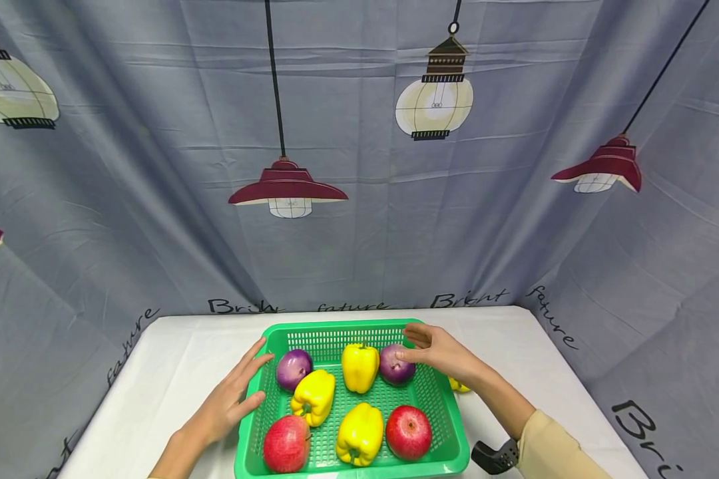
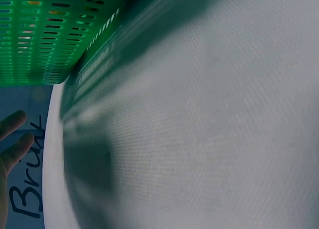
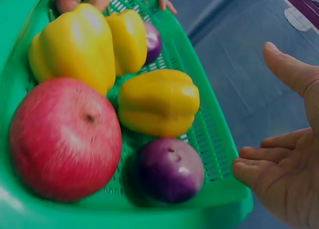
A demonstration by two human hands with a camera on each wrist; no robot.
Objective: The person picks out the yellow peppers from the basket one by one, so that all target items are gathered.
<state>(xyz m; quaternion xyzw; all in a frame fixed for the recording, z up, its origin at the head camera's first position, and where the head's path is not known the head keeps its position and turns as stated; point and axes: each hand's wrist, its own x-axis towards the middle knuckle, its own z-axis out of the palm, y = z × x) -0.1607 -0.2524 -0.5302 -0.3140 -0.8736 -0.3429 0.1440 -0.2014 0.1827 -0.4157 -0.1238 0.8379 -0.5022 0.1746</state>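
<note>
A green plastic basket point(image 1: 329, 474) holds yellow bell peppers point(image 1: 360, 367), red apples point(image 1: 409, 432) and round purple onions point(image 1: 293, 370). My left hand point(image 1: 230, 394) hovers at the basket's left rim, fingers spread and straight, holding nothing. In the left wrist view, two of its fingers point(image 2: 17, 148) show below the perforated basket wall point(image 2: 50, 39). Over the back right corner is my right hand point(image 1: 436, 349), thumb apart from the straight fingers. It overlaps the right onion point(image 1: 395, 366) in the head view, but the right wrist view shows the hand point(image 3: 284, 174) beyond the rim, apart from that onion point(image 3: 169, 170).
The basket stands on a white-covered table point(image 1: 156, 372). A yellow piece point(image 1: 459, 385), partly hidden by my right forearm, lies outside the basket on the right. A black device point(image 1: 496, 458) sits at my right wrist. Behind hangs a grey curtain point(image 1: 359, 259) printed with lamps.
</note>
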